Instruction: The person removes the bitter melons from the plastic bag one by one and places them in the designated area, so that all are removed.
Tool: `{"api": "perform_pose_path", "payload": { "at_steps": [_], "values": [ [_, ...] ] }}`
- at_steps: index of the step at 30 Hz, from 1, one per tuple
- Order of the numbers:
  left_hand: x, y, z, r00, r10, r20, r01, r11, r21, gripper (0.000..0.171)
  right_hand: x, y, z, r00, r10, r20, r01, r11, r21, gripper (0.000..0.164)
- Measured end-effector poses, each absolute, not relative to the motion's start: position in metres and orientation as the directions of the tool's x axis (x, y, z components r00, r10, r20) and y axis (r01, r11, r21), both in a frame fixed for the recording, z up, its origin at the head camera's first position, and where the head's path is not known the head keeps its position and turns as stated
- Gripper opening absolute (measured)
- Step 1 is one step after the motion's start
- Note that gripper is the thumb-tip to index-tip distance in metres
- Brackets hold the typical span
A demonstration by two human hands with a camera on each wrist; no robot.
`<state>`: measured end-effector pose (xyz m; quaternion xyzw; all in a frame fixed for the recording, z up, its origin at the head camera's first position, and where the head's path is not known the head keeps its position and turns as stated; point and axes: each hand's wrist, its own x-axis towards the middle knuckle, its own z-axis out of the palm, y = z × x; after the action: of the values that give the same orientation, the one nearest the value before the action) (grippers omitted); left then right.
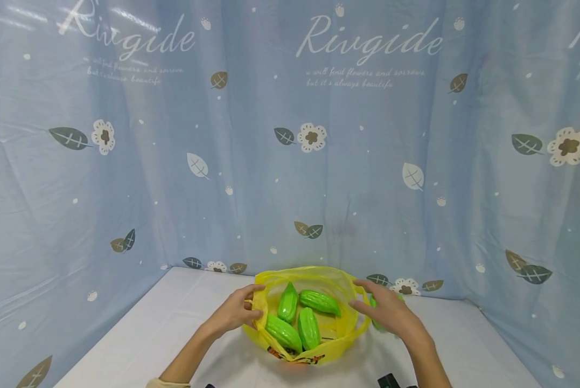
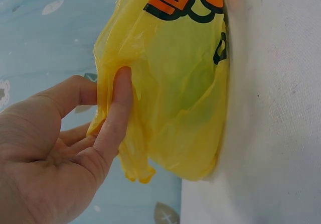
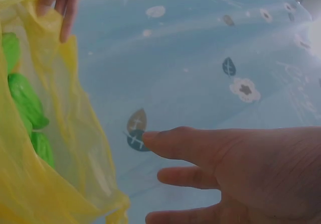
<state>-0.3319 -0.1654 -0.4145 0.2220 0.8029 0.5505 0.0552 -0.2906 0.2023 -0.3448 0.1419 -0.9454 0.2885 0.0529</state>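
A yellow plastic bag (image 1: pixel 338 351) stands on the table with its mouth wide. Several shiny green ridged fruits (image 1: pixel 308 328) with pointed ends lie inside. My left hand (image 1: pixel 233 311) pinches the bag's left rim; the left wrist view shows a finger pressed on the outside of the yellow film (image 2: pixel 170 98), above an orange and black print. At the bag's right side is my right hand (image 1: pixel 389 308), fingers straight and spread near the handle loop. In the right wrist view this hand (image 3: pixel 251 174) has nothing in its fingers and is apart from the bag (image 3: pixel 90 148).
Another green piece (image 1: pixel 376 325) sits right of the bag, partly hidden behind my right hand. The white table (image 1: pixel 197 288) runs back to a blue curtain (image 1: pixel 251 188) printed with leaves and flowers. A small black object (image 1: pixel 388 380) shows at the bottom edge.
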Motion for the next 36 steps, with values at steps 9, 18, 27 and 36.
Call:
{"api": "perform_pose_path", "payload": {
  "at_steps": [9, 18, 27, 36],
  "values": [
    [-0.332, -0.165, -0.416, -0.894, 0.419, 0.155, 0.297, 0.297, 0.907, 0.069, -0.292, 0.191, -0.349, -0.950, -0.257, 0.179, -0.313, 0.779, -0.543, 0.057],
    [-0.333, -0.164, -0.417, -0.895, 0.419, 0.150, 0.293, 0.302, 0.907, 0.068, -0.292, 0.181, -0.354, -0.940, -0.286, 0.186, -0.341, 0.755, -0.561, 0.051],
    [-0.331, -0.164, -0.416, -0.895, 0.422, 0.146, 0.287, 0.292, 0.912, 0.069, -0.293, 0.169, -0.360, -0.937, -0.304, 0.174, -0.347, 0.741, -0.574, 0.048],
    [-0.332, -0.163, -0.416, -0.893, 0.423, 0.152, 0.300, 0.310, 0.902, 0.068, -0.293, 0.162, -0.364, -0.926, -0.320, 0.199, -0.374, 0.717, -0.588, 0.043]
  ]
}}
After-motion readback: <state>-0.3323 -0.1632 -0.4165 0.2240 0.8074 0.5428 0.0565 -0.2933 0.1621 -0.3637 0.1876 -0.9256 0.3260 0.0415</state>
